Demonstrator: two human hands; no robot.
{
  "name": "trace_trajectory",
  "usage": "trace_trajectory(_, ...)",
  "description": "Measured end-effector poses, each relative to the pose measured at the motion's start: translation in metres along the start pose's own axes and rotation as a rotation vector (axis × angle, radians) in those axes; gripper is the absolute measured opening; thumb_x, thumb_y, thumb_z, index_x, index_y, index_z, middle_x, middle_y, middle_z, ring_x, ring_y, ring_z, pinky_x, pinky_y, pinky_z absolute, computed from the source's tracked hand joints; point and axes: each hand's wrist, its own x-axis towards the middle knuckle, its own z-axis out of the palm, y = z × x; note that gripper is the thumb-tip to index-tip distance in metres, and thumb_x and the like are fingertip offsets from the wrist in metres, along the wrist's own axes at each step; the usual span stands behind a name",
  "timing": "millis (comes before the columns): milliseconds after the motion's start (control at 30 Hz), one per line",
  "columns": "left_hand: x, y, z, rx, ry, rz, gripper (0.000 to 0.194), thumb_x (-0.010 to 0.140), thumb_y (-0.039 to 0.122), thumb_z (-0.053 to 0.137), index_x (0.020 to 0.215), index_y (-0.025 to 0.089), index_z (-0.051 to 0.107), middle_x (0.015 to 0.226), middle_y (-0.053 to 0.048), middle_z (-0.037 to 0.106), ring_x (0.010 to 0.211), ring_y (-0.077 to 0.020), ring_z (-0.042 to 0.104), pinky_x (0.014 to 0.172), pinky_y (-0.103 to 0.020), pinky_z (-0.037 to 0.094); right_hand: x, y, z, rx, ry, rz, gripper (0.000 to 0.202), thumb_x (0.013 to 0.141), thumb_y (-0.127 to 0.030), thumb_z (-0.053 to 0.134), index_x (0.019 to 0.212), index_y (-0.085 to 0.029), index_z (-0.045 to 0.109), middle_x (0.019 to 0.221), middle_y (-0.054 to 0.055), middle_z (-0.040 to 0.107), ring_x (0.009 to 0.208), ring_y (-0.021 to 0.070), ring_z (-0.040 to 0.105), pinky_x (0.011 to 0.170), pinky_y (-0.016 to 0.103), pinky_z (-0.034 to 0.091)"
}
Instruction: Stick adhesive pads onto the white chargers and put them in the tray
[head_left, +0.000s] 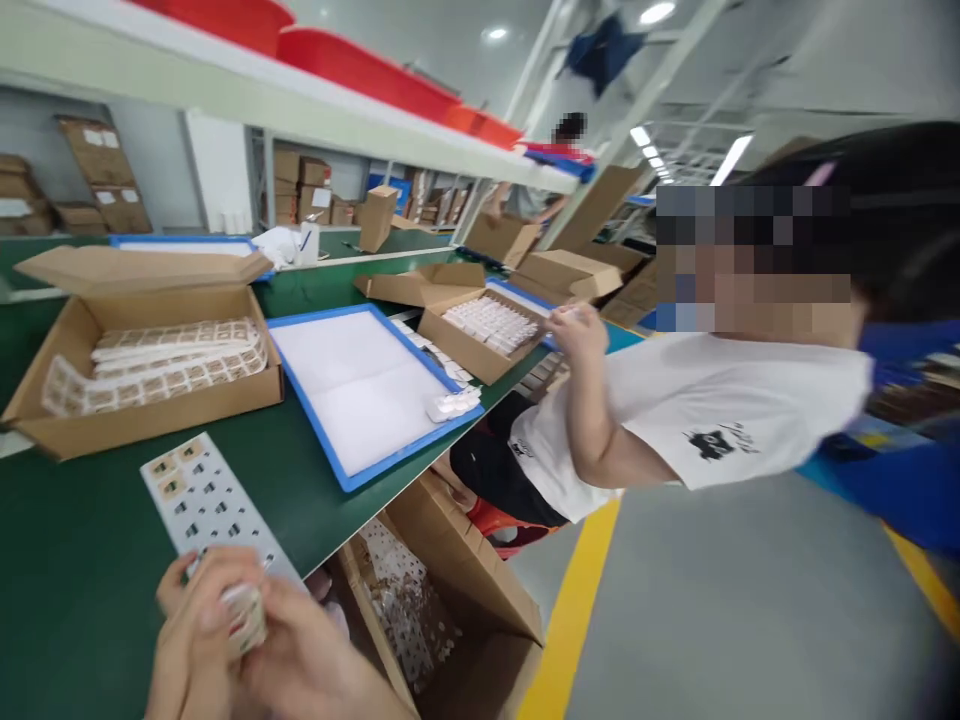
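At the lower left, my left hand [187,630] and my right hand [307,635] meet with fingers closed around a small whitish piece [246,618]. It shows a tan and reddish patch; motion blur hides its exact kind. Just beyond my fingers, a white sheet of stickers [217,505] lies on the green table [67,520]. A few tan stickers remain at its far end, and small dark marks cover the rest. Farther on, a blue-rimmed tray [367,390] with a white bottom holds several small white pieces [454,404] at its near right corner.
At left, an open cardboard box [150,410] holds folded strips of tan-marked labels. Another box [487,345] contains rows of white pieces. Below the table edge, a carton [465,600] holds scraps. A co-worker [675,400] sits at right, hand raised. Red bins [360,80] line the shelf above.
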Motion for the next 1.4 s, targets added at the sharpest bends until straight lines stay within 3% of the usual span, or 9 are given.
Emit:
trace_trajectory(133, 0.037, 0.034, 0.001, -0.137, -0.395, 0.117, 0.041, 0.110, 0.051, 0.028, 0.104, 0.027, 0.061, 0.107, -0.003, 0.069, 0.105, -0.0248, 0.067, 0.135, -0.057, 0.004, -0.008, -0.018, 0.000, -0.028, 0.135, -0.124, 0.034, 0.064, -0.029, 0.099, 0.079, -0.018, 0.070, 0.082, 0.000, 0.075, 0.073, 0.0120, 0.067, 0.071, 0.021, 0.057)
trace_trajectory(233, 0.057, 0.044, 0.001, -0.229, -0.521, 0.157, 0.025, 0.097, 0.050, 0.061, 0.099, 0.026, 0.057, 0.100, 0.000, 0.067, 0.097, -0.0219, 0.066, 0.135, -0.053, 0.019, -0.014, -0.030, 0.004, -0.028, 0.183, -0.137, 0.031, 0.067, -0.023, 0.096, 0.083, -0.023, 0.068, 0.077, -0.005, 0.073, 0.079, 0.0123, 0.072, 0.078, 0.020, 0.062)
trace_trajectory(400, 0.057, 0.042, -0.003, -0.364, -0.497, 0.154, 0.022, 0.089, 0.033, 0.076, 0.098, 0.025, 0.058, 0.094, 0.003, 0.064, 0.090, -0.0179, 0.066, 0.134, -0.048, 0.026, -0.023, -0.028, 0.016, -0.070, 0.159, -0.076, 0.030, 0.073, -0.031, 0.094, 0.091, -0.024, 0.071, 0.097, -0.002, 0.078, 0.096, 0.0145, 0.075, 0.087, 0.024, 0.065)
trace_trajectory(600, 0.054, 0.033, -0.006, -0.532, -0.389, 0.179, 0.034, 0.110, 0.049, 0.046, 0.095, 0.022, 0.061, 0.090, -0.003, 0.066, 0.088, -0.0193, 0.063, 0.120, -0.044, 0.041, -0.019, -0.020, 0.021, -0.162, 0.174, -0.098, 0.037, 0.068, -0.041, 0.099, 0.087, -0.025, 0.073, 0.089, -0.004, 0.076, 0.084, 0.0120, 0.072, 0.079, 0.022, 0.065)
trace_trajectory(900, 0.048, 0.019, -0.016, -0.673, -0.391, 0.005, 0.065, 0.108, 0.068, 0.025, 0.099, 0.021, 0.069, 0.100, -0.009, 0.068, 0.096, -0.0248, 0.061, 0.096, -0.040, 0.052, -0.009, -0.008, 0.030, -0.148, 0.142, -0.055, 0.033, 0.071, -0.029, 0.096, 0.091, -0.026, 0.070, 0.093, -0.004, 0.077, 0.093, 0.0128, 0.074, 0.086, 0.024, 0.065)
trace_trajectory(1033, 0.048, 0.019, -0.021, -0.653, -0.404, 0.047, 0.054, 0.102, 0.072, 0.046, 0.104, 0.022, 0.066, 0.101, -0.006, 0.066, 0.091, -0.0228, 0.060, 0.092, -0.038, 0.052, -0.009, -0.006, 0.029, -0.228, 0.133, -0.052, 0.033, 0.077, -0.033, 0.092, 0.101, -0.028, 0.071, 0.098, -0.004, 0.076, 0.099, 0.0130, 0.074, 0.091, 0.024, 0.063)
trace_trajectory(1133, 0.047, 0.021, -0.024, -0.584, -0.388, 0.067, 0.038, 0.098, 0.059, 0.064, 0.103, 0.022, 0.060, 0.100, -0.004, 0.064, 0.089, -0.0202, 0.059, 0.088, -0.035, 0.050, -0.008, -0.006, 0.027, -0.253, 0.144, -0.070, 0.034, 0.078, -0.042, 0.091, 0.102, -0.026, 0.072, 0.102, 0.000, 0.076, 0.105, 0.0150, 0.073, 0.096, 0.024, 0.062)
trace_trajectory(1267, 0.048, 0.021, -0.028, -0.559, -0.419, 0.112, 0.023, 0.106, 0.045, 0.053, 0.108, 0.023, 0.057, 0.105, -0.005, 0.063, 0.092, -0.0195, 0.060, 0.085, -0.033, 0.049, -0.010, -0.002, 0.029, -0.264, 0.156, -0.055, 0.029, 0.083, -0.044, 0.087, 0.100, -0.024, 0.073, 0.104, 0.003, 0.075, 0.102, 0.0172, 0.073, 0.092, 0.028, 0.064)
trace_trajectory(1400, 0.044, 0.012, -0.029, -0.549, -0.504, 0.044, 0.038, 0.110, 0.055, 0.038, 0.121, 0.024, 0.058, 0.124, -0.009, 0.062, 0.107, -0.0230, 0.062, 0.096, -0.036, 0.051, -0.012, -0.008, 0.025, -0.284, 0.147, -0.051, 0.026, 0.082, -0.040, 0.087, 0.095, -0.023, 0.072, 0.100, 0.001, 0.074, 0.090, 0.0140, 0.070, 0.082, 0.025, 0.062)
